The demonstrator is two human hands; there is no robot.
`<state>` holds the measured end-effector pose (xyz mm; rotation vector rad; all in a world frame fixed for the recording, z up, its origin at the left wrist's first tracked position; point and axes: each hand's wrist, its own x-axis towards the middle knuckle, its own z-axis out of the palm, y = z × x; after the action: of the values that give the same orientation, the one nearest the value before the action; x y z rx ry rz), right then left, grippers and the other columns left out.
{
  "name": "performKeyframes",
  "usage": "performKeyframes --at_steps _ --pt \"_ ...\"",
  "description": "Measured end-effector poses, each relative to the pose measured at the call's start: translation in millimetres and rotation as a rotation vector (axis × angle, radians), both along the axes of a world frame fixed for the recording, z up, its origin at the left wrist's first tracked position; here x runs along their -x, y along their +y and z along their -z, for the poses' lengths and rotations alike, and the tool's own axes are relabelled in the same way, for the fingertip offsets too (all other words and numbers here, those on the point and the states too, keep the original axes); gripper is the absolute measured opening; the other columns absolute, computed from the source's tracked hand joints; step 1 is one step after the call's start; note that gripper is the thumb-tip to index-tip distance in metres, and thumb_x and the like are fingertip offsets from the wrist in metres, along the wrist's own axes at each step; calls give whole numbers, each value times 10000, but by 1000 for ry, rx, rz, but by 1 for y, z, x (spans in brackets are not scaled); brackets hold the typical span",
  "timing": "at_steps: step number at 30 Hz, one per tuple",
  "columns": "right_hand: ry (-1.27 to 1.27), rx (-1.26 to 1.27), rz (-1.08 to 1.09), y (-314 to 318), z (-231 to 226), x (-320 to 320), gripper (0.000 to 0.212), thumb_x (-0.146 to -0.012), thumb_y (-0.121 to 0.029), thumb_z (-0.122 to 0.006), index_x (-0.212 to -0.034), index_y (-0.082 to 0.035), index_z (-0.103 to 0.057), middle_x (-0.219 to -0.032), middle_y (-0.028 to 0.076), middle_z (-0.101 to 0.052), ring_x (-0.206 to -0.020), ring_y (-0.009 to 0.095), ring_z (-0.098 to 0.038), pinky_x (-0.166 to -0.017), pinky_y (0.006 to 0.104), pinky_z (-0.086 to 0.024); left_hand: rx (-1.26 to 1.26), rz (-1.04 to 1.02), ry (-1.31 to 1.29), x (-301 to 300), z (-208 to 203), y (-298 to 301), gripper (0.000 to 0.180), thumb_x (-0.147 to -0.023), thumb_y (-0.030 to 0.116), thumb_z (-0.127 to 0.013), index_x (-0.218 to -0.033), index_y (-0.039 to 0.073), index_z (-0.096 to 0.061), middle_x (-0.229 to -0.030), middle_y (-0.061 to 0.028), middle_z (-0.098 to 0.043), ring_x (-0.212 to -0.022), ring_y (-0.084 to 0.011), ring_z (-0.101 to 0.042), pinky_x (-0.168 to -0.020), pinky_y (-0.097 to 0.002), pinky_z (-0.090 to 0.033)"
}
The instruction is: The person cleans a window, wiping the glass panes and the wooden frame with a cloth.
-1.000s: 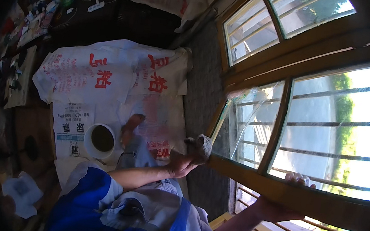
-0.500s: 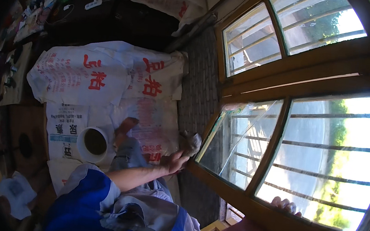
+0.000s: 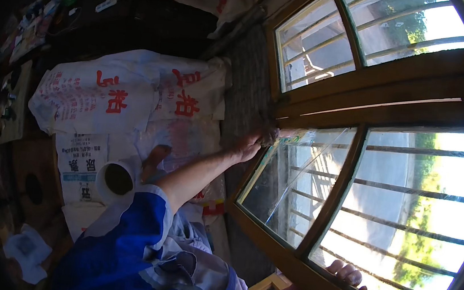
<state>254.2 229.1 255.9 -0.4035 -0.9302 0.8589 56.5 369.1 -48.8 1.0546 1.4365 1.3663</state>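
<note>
Rag (image 3: 269, 138) now higher, in L hand (image 3: 248, 147)

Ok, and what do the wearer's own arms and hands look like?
Left hand and right hand: bare, no gloves visible. Left sleeve: loose, bright blue with pale grey panels, ending around the elbow; left forearm uncovered. Right sleeve: can't make it out.

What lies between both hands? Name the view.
Head view: between the left hand and the right hand lie the left pane, a wooden bar and part of the right pane.
</note>
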Motion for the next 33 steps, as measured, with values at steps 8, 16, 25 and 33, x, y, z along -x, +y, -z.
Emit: performKeyframes --at_steps 8,16,25,33 --pt "-149 -52 -194 -5 6 -3 920 -876 -683 -588 -1396 50 -389 -1121 142 -410 -996 258 -425 -971 474 -446 -62 70 -38 -39 42 -127 433 -944 42 -500 -1372 88 -541 -1379 -138 -582 -1328 -275 -514 -1105 -349 -401" --pt "-160 -36 -246 10 0 -19 945 -844 -698 -624 -1405 22 -381 -1113 133 -445 -1070 263 -438 -941 447 -446 -69 161 171 -72 35 -214 424 -986 74 -547 -1403 152 -535 -1301 -49 -641 -988 -153 -691 -748 -321 -549" --pt "-203 -56 -251 11 10 -23 942 -820 -707 -646 -1377 14 -407 -1101 119 -455 -1048 243 -439 -890 414 -437 -97 54 -172 -51 58 -120 473 -966 20 -500 -1437 29 -465 -1470 -114 -483 -1390 -222 -414 -1154 -335 -313" --pt "-155 -82 -365 5 11 -22 928 -865 -701 -599 -1411 17 -382 -1145 136 -412 -1053 238 -420 -940 453 -401 -242 -44 -284 -19 54 -59 549 -875 81 -574 -1420 124 -523 -1303 -117 -640 -1219 -210 -596 -1030 -306 -436"
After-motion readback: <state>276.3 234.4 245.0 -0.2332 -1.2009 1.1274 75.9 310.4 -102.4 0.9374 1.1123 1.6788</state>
